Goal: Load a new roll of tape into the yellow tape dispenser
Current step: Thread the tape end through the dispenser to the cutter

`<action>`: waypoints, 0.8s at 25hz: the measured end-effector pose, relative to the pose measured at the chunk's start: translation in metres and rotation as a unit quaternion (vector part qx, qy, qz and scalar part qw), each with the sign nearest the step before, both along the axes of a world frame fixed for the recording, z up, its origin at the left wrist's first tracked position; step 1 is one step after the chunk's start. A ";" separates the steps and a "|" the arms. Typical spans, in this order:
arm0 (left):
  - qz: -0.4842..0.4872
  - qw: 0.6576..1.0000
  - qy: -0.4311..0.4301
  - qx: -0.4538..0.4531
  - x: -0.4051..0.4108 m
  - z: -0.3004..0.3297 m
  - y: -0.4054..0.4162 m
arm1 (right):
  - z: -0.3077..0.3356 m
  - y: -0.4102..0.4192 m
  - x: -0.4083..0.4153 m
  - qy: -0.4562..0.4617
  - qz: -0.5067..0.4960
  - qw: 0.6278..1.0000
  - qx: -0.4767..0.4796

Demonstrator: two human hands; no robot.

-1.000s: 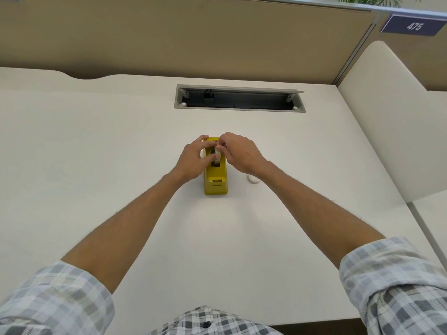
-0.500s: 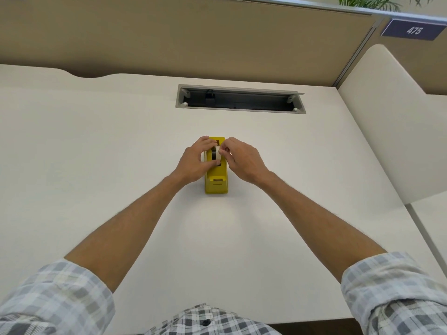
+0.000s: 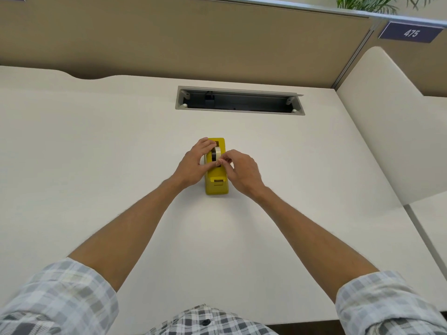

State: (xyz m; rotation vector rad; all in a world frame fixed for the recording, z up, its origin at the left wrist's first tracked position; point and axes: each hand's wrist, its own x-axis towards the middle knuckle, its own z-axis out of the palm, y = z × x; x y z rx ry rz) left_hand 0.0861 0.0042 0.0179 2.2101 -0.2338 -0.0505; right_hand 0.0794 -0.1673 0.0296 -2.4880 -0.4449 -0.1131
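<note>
Left hand (image 3: 193,165) fingers grip the dispenser (image 3: 217,183) on the bench (image 3: 121,141); right hand (image 3: 242,172) fingers pinch the tape (image 3: 217,153).

The dispenser (image 3: 216,176) stands on the desk (image 3: 96,153), near its middle, long axis running away from the person. The roll (image 3: 217,153) sits upright in the dispenser's far half. The left hand (image 3: 196,163) lies against the dispenser's left side, the right hand (image 3: 242,171) against its right, fingertips meeting at the roll. Behind the dispenser, well apart, a cable slot (image 3: 239,100) is set into the desk. A partition (image 3: 169,39) stands behind the desk, a divider (image 3: 391,122) at its right.
</note>
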 end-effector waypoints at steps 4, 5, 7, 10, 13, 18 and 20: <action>0.000 1.000 0.004 -0.014 0.002 -0.002 0.000 | -0.001 0.001 -0.007 0.006 -0.033 0.998 0.056; 0.002 1.000 0.008 -0.015 0.003 -0.003 0.001 | -0.001 0.002 -0.008 0.002 -0.035 0.998 0.061; -0.001 1.000 0.019 -0.011 0.003 -0.004 0.002 | -0.001 0.003 -0.011 -0.001 -0.036 0.997 0.067; -0.017 0.999 0.029 0.008 0.005 -0.006 0.005 | -0.002 0.004 -0.015 -0.005 -0.031 0.997 0.065; -0.022 0.999 0.030 0.013 0.007 -0.007 0.007 | -0.002 0.005 -0.019 -0.019 -0.030 0.998 0.057; -0.022 0.999 0.035 0.002 0.007 -0.006 0.007 | -0.004 0.004 -0.028 -0.037 -0.032 0.998 0.049; -0.024 0.999 0.030 0.008 0.008 -0.006 0.008 | -0.004 0.003 -0.032 -0.051 -0.039 0.997 0.041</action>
